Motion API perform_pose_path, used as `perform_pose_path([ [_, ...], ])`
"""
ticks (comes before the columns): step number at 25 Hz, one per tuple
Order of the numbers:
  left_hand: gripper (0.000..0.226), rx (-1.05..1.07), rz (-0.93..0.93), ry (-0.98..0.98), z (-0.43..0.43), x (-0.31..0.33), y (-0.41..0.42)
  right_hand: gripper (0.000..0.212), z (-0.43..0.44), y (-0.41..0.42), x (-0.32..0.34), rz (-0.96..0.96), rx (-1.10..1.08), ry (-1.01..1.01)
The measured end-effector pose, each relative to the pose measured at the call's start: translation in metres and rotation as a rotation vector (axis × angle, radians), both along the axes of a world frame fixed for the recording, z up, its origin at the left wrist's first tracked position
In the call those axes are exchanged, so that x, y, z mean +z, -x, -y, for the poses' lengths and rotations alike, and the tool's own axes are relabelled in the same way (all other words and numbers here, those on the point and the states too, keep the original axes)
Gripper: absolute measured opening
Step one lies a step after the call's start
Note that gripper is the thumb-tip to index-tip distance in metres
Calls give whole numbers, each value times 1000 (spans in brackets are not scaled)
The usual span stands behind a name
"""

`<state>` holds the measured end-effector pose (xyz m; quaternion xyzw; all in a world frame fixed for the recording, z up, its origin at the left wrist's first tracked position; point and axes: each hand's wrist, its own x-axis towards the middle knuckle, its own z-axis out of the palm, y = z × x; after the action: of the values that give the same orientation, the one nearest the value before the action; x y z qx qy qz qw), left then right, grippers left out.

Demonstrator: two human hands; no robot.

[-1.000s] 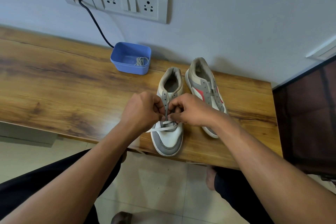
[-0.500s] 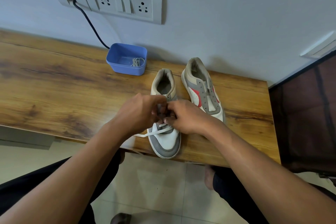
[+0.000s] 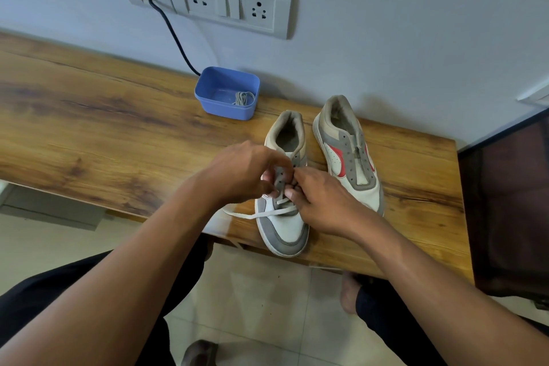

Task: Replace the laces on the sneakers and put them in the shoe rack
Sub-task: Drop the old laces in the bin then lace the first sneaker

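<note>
A: White lace, flat and thin, trails leftward from the toe end of the sneaker in the lower middle of the frame. Our left hand and right hand meet over its eyelets, fingers pinched on what we take to be the lace ends, though the tips themselves are hidden.

B: So we are threading the low rows. How do we do it well?

A: We keep the lace flat, feed each tip cleanly through its eyelet, and even up both sides before moving up a row. That loose run near the wooden table edge could slip off and drag.

B: And the other sneaker?

A: Just right of this one, unlaced. The blue tub above centre holds a grey lace. No shoe rack we can name for certain.
</note>
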<state>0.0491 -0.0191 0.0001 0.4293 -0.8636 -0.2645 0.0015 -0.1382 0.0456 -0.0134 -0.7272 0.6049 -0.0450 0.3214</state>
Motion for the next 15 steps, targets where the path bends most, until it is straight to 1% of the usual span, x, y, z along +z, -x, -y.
perform_pose_path([
  [4,40,-27,-3,-56,2,5,3,12,-2,8,-5,46,-18,1],
  [7,34,-51,21,-32,1,5,5,11,-3,12,-7,86,-55,15],
  [9,30,-55,56,-12,1,3,3,11,-2,16,-8,146,-113,1],
  [11,29,-46,63,-19,1,1,-1,13,-1,17,-9,142,-102,-20],
  [13,29,-46,64,-31,2,1,-1,10,-1,13,-9,158,-113,12],
  [15,32,-58,59,-44,4,2,0,4,-1,11,-7,170,-140,93],
])
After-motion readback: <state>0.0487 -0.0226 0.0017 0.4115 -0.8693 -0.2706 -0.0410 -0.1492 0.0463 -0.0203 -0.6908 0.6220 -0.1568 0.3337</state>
